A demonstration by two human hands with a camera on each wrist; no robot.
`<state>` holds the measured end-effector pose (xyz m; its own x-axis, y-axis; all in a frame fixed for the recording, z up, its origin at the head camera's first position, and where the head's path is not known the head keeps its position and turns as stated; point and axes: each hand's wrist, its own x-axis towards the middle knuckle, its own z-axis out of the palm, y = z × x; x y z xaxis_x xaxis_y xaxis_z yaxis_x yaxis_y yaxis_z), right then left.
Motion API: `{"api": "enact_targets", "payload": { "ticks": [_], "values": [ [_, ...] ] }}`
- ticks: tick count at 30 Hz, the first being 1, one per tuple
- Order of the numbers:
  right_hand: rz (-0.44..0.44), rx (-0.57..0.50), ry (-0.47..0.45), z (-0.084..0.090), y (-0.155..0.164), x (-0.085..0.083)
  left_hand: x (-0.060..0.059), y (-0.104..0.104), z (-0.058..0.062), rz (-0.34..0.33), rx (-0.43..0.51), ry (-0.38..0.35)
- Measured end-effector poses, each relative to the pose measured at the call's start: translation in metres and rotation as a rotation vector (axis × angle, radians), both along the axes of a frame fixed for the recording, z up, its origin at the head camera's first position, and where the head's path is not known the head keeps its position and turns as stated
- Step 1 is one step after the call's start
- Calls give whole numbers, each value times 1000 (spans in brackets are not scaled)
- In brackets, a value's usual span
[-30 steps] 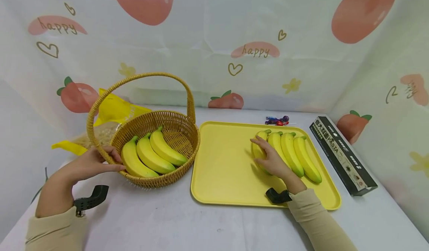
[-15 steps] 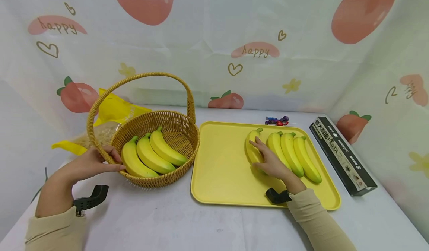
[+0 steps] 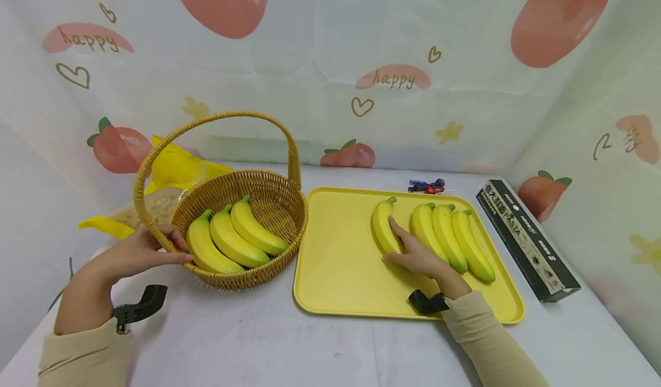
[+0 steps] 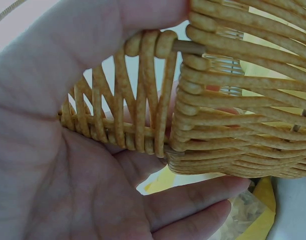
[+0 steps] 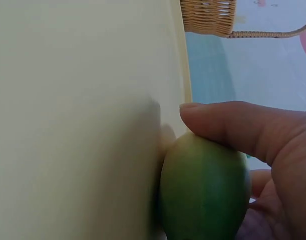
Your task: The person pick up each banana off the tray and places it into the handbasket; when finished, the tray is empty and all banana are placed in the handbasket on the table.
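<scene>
My left hand (image 3: 139, 252) grips the wicker basket (image 3: 227, 283) at the left foot of its tall handle (image 3: 222, 117). In the left wrist view thumb and fingers lie round the handle's woven base (image 4: 137, 100). Three bananas (image 3: 237, 240) lie side by side in the basket. On the yellow tray (image 3: 330, 260) my right hand (image 3: 418, 255) holds a single banana (image 3: 383, 226) by its lower part. The right wrist view has the thumb on one side of the banana's green tip (image 5: 205, 190), with fingers partly hidden beyond. Three more bananas (image 3: 449, 240) lie right of that hand.
A black pasta box (image 3: 527, 237) lies right of the tray. Wrapped lollipops (image 3: 427, 186) lie behind it. A yellow-and-clear bag (image 3: 181, 169) sits behind the basket. A printed cloth (image 3: 310, 60) hangs at the back.
The banana at the right hand has slid left on the tray, away from the other three, and the right fingers have closed in on it. The left hand and basket stay put.
</scene>
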<state>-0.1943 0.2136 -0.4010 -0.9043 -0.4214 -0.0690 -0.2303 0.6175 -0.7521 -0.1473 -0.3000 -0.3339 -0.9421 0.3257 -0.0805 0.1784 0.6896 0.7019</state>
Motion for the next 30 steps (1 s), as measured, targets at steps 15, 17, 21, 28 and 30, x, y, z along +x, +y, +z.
{"api": "enact_targets", "payload": {
  "ticks": [15, 17, 21, 28, 30],
  "values": [
    [52, -138, -42, 10, -9, 1, -1, 0, 0, 0, -8, 0],
    [66, -146, -43, 12, -11, 1, 0, 1, 1, 3, -8, 2],
    [103, -141, -31, 20, -14, 2, 1, 2, 1, 5, -3, 3],
    [164, -104, 11, 35, -25, 6, 1, 2, 0, 9, 6, 7],
    [185, -109, 4, 40, -30, 7, 1, 2, 0, 7, 7, 11]
  ]
}}
